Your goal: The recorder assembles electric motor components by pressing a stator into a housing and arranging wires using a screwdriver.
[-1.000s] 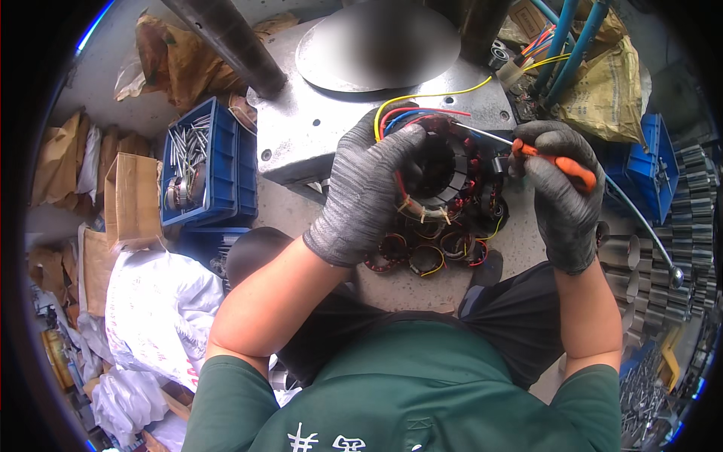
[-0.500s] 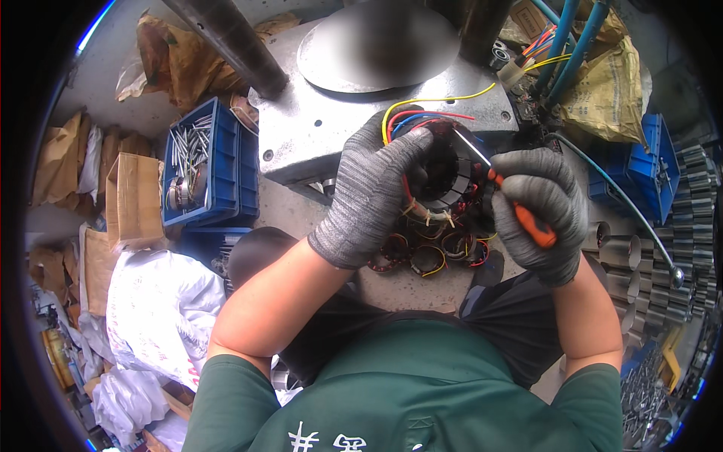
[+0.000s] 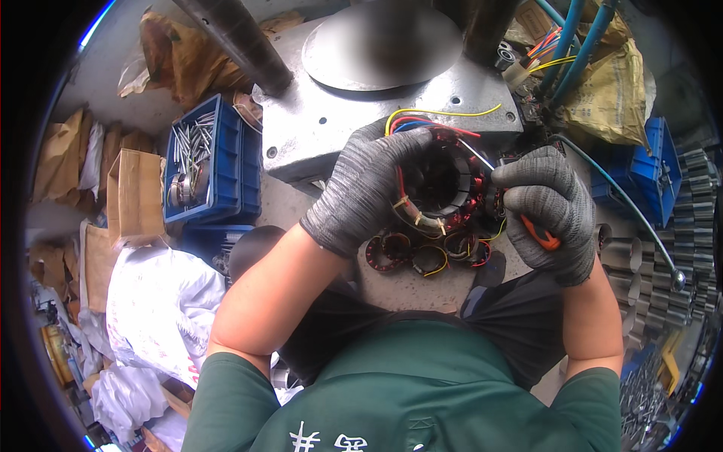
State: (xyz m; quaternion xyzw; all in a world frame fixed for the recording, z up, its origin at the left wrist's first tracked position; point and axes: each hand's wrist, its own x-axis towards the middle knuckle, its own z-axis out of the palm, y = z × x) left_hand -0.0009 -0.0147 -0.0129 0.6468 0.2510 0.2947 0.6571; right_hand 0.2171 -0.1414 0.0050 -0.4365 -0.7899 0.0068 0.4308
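Note:
A wound motor stator point(image 3: 455, 202), ring-shaped with copper-red windings and white ties, is held up in front of the metal press table by my gloved left hand point(image 3: 367, 184). Yellow, red and blue lead wires point(image 3: 444, 114) come out of its top beside my left thumb. My gloved right hand point(image 3: 548, 211) is wrapped round a screwdriver point(image 3: 544, 236) with an orange-red handle. The thin shaft reaches up and left to the stator's upper right rim; whether the tip touches the windings I cannot make out. Below, several more wound stators point(image 3: 428, 258) stand on the floor.
The grey metal press table point(image 3: 301, 128) with its round plate point(image 3: 361, 68) is ahead. At left are a blue bin point(image 3: 245, 173) of metal shafts, a cardboard box point(image 3: 139, 200) and white sacks point(image 3: 162, 313). Steel cylinders point(image 3: 689, 233) are stacked at right, near a thin ball-ended lever point(image 3: 678, 280).
The stator has tipped so that its bore shows more fully. My right hand has turned and shifted slightly right, hiding more of the screwdriver handle. The left hand has moved a little left.

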